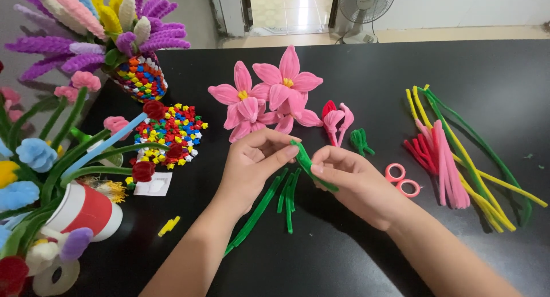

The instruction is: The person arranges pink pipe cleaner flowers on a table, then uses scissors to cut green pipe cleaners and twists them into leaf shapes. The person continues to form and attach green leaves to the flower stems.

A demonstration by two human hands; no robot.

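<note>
Both hands work above the black table (pixel 355 262), near its centre. The left hand (pixel 252 162) pinches the upper end of a green pipe-cleaner piece (pixel 309 165) between thumb and forefinger. The right hand (pixel 352 179) grasps the lower end of the same piece with its fingertips. Loose green stems (pixel 269 205) lie on the table just beneath the hands. Two pink flowers (pixel 269 96) lie just beyond the hands. To the right, two pink tape rolls (pixel 401 179) sit near a bundle of pipe cleaners (pixel 458 159). At far left stands a red-and-white cup (pixel 86 214).
</note>
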